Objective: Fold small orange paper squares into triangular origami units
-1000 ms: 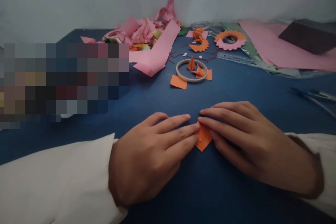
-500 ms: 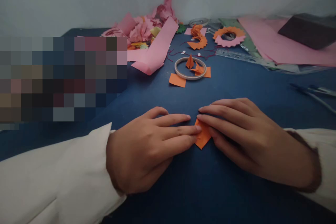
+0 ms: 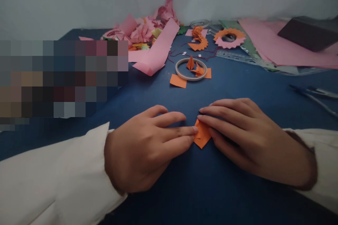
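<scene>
A small folded piece of orange paper (image 3: 202, 136) lies on the blue tabletop between my hands, its lower corner pointing toward me. My right hand (image 3: 244, 140) rests over its right side, fingers together, pinning it down with the thumb along the lower right edge. From the left, my left hand (image 3: 148, 144) reaches in with fingers stretched and apart. One or two of its fingertips touch the paper's left edge, and its thumb is hidden. Beyond the hands, a roll of tape (image 3: 177, 72) encircles small folded orange pieces (image 3: 190, 63).
Flat orange paper (image 3: 178, 81) lies beside the tape roll. Crumpled pink paper (image 3: 144, 31) is heaped at the back left. Folded paper rings (image 3: 229, 38) stand behind. Pink sheets (image 3: 260, 42), a dark flat object (image 3: 308, 33) and pens (image 3: 314, 96) occupy the right.
My left hand has drawn back slightly to the left, so its fingertips now cover less of the orange paper. The right hand stays over the paper.
</scene>
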Motion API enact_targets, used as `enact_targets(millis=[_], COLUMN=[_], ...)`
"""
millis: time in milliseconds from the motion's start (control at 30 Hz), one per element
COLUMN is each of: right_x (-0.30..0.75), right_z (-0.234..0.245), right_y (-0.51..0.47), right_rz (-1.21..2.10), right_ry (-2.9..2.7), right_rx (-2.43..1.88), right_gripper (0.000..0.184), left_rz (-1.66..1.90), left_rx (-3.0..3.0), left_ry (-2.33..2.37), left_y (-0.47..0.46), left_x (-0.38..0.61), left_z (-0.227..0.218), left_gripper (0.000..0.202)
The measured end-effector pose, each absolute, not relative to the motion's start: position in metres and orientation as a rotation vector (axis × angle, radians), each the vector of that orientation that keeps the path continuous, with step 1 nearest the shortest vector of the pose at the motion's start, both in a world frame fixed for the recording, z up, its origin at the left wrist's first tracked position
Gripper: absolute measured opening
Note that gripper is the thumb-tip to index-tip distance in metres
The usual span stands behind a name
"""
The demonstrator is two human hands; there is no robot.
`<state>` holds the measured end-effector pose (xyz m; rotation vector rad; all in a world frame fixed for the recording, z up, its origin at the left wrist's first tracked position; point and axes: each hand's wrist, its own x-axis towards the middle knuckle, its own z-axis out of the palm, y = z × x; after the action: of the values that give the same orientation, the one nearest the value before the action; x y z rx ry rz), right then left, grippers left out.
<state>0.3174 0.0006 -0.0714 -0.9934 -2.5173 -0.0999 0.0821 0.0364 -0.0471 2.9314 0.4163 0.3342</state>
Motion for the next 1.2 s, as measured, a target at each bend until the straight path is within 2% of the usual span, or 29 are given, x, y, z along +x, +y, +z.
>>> enact_targets(millis=[533, 767, 900, 967, 1067, 1200], right_x=[0.318, 0.318, 0.317, 0.316, 0.313, 0.310], right_z=[-0.067, -0.066, -0.065, -0.065, -0.065, -0.064], right_y=[-0.003, -0.003, -0.005, -0.005, -0.005, 0.000], right_rz=[-0.057, -0.039, -0.020, -0.028, -0.015, 0.257], right_ry=[-2.554, -2.549, -2.561, -2.504, -2.333, -2.393], right_rx=[-0.763, -0.794, -0.784, -0.840, -1.087, -1.287], right_gripper=[0.023, 0.019, 0.019, 0.019, 0.007, 0.024], left_rz=[0.582, 0.214, 0.150, 0.159, 0.199, 0.387], left_rx=[2.918, 2.954, 2.922, 2.910, 2.898, 2.886], left_ry=[0.474, 0.645, 0.736, 0.747, 0.752, 0.794], left_y=[0.034, 0.040, 0.043, 0.043, 0.042, 0.039], left_x=[0.086, 0.090, 0.091, 0.092, 0.094, 0.100], left_z=[-0.055, -0.057, -0.056, -0.056, -0.055, -0.057], left_gripper=[0.027, 0.040, 0.041, 0.041, 0.041, 0.037])
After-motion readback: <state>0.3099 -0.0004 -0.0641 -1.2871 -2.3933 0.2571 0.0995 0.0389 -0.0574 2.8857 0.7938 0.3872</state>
